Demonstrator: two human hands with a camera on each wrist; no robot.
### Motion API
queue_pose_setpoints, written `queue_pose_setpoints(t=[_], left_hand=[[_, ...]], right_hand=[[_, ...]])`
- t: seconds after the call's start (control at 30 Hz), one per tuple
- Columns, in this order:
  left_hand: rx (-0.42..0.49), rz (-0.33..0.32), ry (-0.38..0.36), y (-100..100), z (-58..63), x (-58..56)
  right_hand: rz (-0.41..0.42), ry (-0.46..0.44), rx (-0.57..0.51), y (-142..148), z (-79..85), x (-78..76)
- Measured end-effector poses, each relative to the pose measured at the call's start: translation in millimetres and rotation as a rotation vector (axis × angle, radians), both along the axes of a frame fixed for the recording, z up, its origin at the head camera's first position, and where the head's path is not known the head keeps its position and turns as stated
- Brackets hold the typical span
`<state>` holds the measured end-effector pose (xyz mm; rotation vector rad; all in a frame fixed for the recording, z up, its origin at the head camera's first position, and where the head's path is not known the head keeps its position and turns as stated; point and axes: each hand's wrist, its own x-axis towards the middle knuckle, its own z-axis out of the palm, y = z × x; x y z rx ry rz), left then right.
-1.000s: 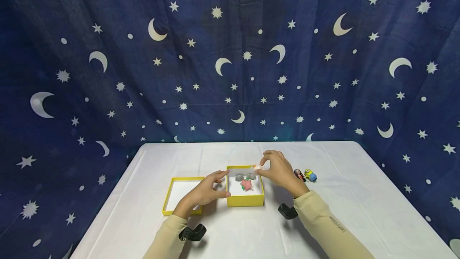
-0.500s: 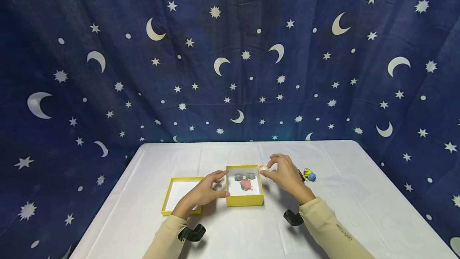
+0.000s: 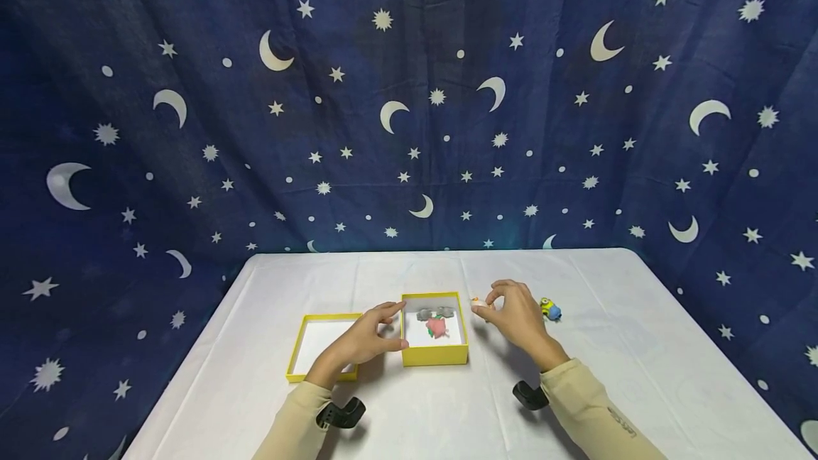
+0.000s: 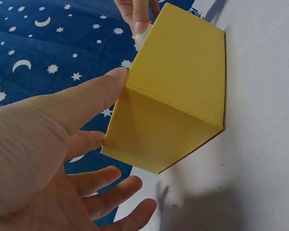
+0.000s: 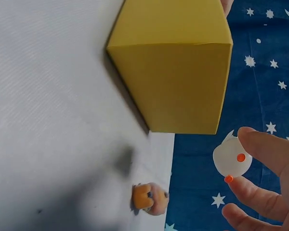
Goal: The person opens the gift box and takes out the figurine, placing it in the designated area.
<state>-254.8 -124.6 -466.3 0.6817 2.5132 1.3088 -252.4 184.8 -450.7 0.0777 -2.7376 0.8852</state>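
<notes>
My right hand (image 3: pixel 519 314) pinches a small round white figurine (image 5: pixel 226 156) with orange dots between thumb and fingertips. It is held just right of the open yellow box (image 3: pixel 434 356), above the table. Inside the box lie a pink figurine (image 3: pixel 437 327) with green parts and two small grey lumps (image 3: pixel 445 312), too small to make out. My left hand (image 3: pixel 366 336) is at the box's left side, fingers spread. In the left wrist view its thumb and index fingertip touch the box's rim, while the other fingers hang free.
A yellow-rimmed lid (image 3: pixel 319 336) with a white inside lies left of the box, partly behind my left hand. A yellow-and-blue minion figurine (image 3: pixel 550 309) is on the table beyond my right hand. A small orange-and-tan thing (image 5: pixel 149 198) shows in the right wrist view.
My right hand has carried the white figurine from over the box's right rim to the right and slightly nearer. It now hides the dark-and-red figurine. My left hand has stayed put.
</notes>
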Motion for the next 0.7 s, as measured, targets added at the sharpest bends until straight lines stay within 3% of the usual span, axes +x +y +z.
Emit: queue_pose_setpoints(t=[0.43,0.7], left_hand=[[0.005,-0.008,0.004,0,0.3,-0.9],[-0.002,-0.003,-0.002,1,-0.3,-0.4]], right_hand=[[-0.017,-0.053,0.072,17,-17.1,9.8],[-0.038,-0.027,0.141,23,-23.7,10.7]])
